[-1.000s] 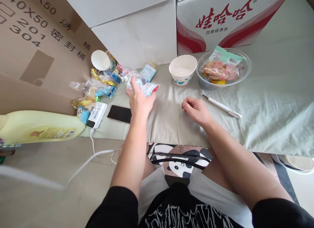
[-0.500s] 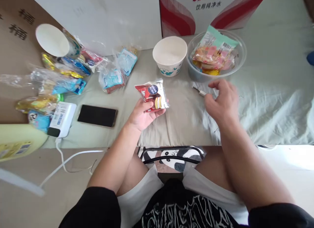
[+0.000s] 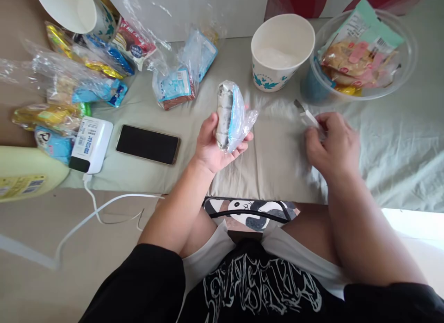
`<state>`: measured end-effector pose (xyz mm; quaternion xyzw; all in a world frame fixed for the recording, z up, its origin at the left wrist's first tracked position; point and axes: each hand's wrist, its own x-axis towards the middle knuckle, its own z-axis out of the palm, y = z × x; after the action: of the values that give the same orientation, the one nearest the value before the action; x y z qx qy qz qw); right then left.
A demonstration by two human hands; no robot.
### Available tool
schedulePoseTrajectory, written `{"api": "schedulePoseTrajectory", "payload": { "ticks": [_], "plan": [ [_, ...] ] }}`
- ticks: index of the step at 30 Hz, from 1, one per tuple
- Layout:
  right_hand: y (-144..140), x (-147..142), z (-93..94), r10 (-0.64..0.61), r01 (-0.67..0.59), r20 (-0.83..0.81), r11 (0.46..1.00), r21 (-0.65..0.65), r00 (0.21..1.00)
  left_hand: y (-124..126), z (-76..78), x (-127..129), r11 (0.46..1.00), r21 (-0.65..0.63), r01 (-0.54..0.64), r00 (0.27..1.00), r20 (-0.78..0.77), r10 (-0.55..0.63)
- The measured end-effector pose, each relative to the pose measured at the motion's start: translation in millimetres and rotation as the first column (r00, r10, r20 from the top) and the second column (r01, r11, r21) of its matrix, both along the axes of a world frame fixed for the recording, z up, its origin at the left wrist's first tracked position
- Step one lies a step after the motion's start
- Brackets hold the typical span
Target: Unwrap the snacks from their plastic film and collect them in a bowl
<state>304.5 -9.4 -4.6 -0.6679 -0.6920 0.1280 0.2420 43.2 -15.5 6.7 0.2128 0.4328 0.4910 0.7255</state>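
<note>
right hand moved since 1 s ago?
Yes. The right hand has gone right, away from the bare cloth in front of the paper bowl, and now closes on the white knife below the clear bowl.

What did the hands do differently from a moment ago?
The left hand took a snack packet from the pile, drew it toward the body and turned it edge-on. The right hand left the cloth, moved right and closed on the white knife. The phone, paper bowl and clear bowl lie as before.
</note>
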Motion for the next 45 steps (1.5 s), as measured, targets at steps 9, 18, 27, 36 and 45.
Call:
{"api": "schedulePoseTrajectory", "payload": {
  "ticks": [9,18,27,36,45],
  "plan": [
    [-27,-43,3.3,0.347,-0.35,-0.532,0.931,0.1,0.772,3,-13.2,23,0.987,0.0,0.162,0.983,-0.086,-0.161],
    [-13,-37,-2.8,0.174,-0.225,-0.671,0.974,0.012,0.721,-1,-22.7,22,0.77,0.218,0.599,0.799,-0.218,-0.56],
    [-12,-42,-0.5,0.163,-0.223,-0.631,0.975,-0.016,0.758,3,-27.0,24,0.859,0.369,0.356,0.829,-0.548,-0.109],
    [-9,-42,8.6,0.117,-0.234,-0.625,0.966,-0.108,0.772,12,-25.8,14,0.908,0.418,0.042,0.792,-0.568,0.225],
    [-11,-47,1.9,0.087,-0.218,-0.661,0.969,-0.118,0.746,18,-17.1,2,0.915,0.373,0.151,0.544,-0.804,0.238]
  ]
}}
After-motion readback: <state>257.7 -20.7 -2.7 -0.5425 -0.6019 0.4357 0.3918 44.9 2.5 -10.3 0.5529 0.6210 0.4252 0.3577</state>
